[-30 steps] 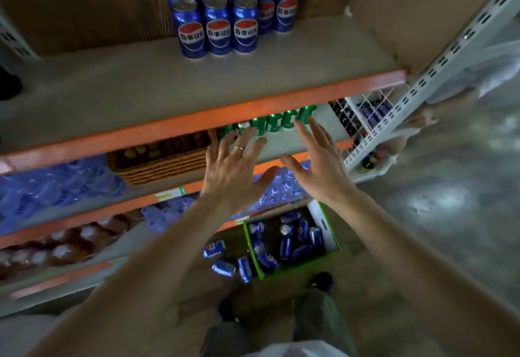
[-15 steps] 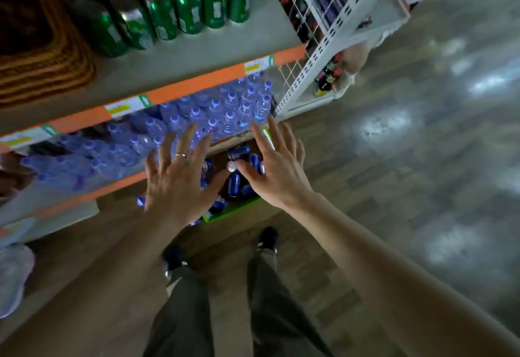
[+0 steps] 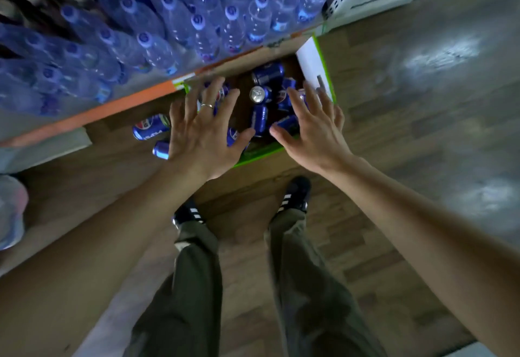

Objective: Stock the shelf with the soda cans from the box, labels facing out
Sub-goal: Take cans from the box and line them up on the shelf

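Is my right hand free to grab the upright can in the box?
Probably yes: the right hand is open above the box, and the upright can shows its top uncovered, nothing over it.

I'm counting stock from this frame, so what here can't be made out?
- Head view: cans in the box can't be counted; the left hand and right hand cover several.
- The loose can on the floor is half hidden by the left hand.
- The water bottles are motion-blurred and cut off by the top edge.
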